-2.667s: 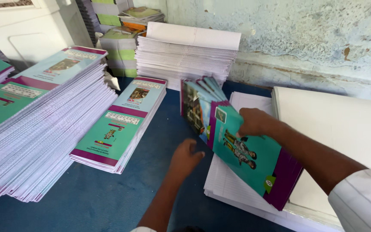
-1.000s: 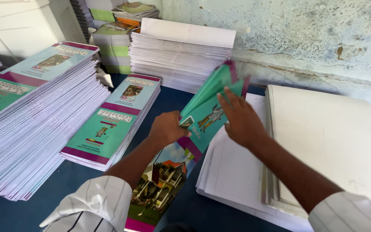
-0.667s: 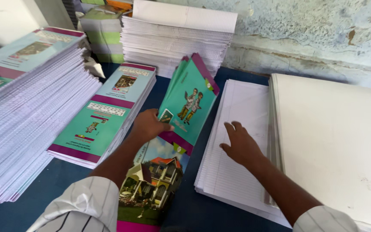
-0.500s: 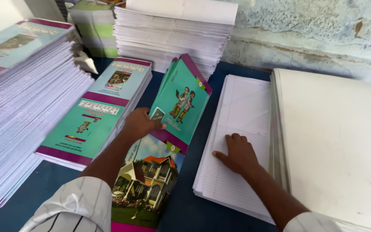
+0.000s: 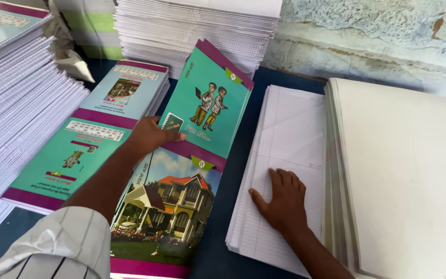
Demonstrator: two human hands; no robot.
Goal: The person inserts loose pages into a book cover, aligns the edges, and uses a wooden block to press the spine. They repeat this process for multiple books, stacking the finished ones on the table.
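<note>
My left hand (image 5: 148,137) grips the left edge of a bundle of teal and purple printed book covers (image 5: 207,101), holding them half folded up so the cartoon side faces me. The lower half with a house picture (image 5: 169,206) lies flat on the blue table. My right hand (image 5: 282,199) rests flat, fingers spread, on the near part of a stack of ruled white paper (image 5: 290,134) to the right of the covers.
A pile of flat teal covers (image 5: 91,137) lies left of my left hand. A tall slanted stack of ruled sheets (image 5: 16,98) fills the far left. More ruled paper (image 5: 197,26) is stacked at the back wall. Blank white sheets (image 5: 403,170) lie at the right.
My right hand let go of the covers and came down flat on the ruled paper stack. The left hand keeps the covers, which now stand folded open. The view moved closer.
</note>
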